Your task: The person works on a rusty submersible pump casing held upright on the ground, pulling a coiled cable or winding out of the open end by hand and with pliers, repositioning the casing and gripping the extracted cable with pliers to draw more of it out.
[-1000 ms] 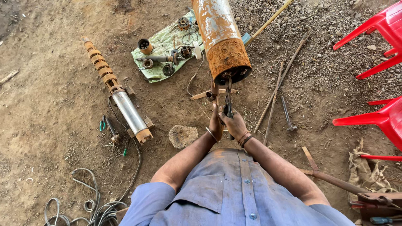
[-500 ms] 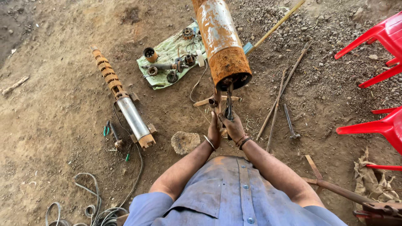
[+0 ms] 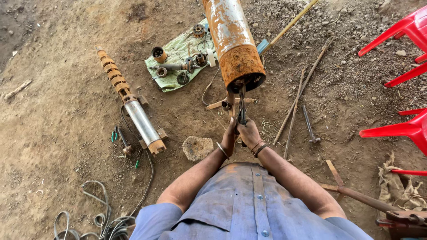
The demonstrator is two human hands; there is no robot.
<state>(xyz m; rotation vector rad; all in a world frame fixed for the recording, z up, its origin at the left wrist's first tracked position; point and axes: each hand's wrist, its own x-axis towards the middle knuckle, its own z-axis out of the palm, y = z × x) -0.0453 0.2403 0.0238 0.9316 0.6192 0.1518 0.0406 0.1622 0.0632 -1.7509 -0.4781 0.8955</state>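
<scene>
A large rusty cylinder (image 3: 232, 42) lies raised at an angle, its open rusted end facing me. Both my hands grip a pair of dark pliers (image 3: 242, 104) whose jaws reach into that open end. My left hand (image 3: 229, 138) wraps the handles from the left and wears a metal bangle. On the right of the handles is my right hand (image 3: 250, 134), with thread bands at the wrist. A wooden block (image 3: 229, 103) stands under the cylinder's mouth.
A ribbed metal pump section (image 3: 131, 106) lies on the dirt at left, a green cloth (image 3: 178, 58) with several small round parts beyond it. A stone (image 3: 198, 148), metal rods (image 3: 296, 104), a hammer (image 3: 309, 124), red plastic chairs (image 3: 402, 80) and coiled cable (image 3: 100, 220) surround me.
The view has shifted slightly. My hands stay clasped on the pliers at the cylinder's mouth, a little lower in the picture.
</scene>
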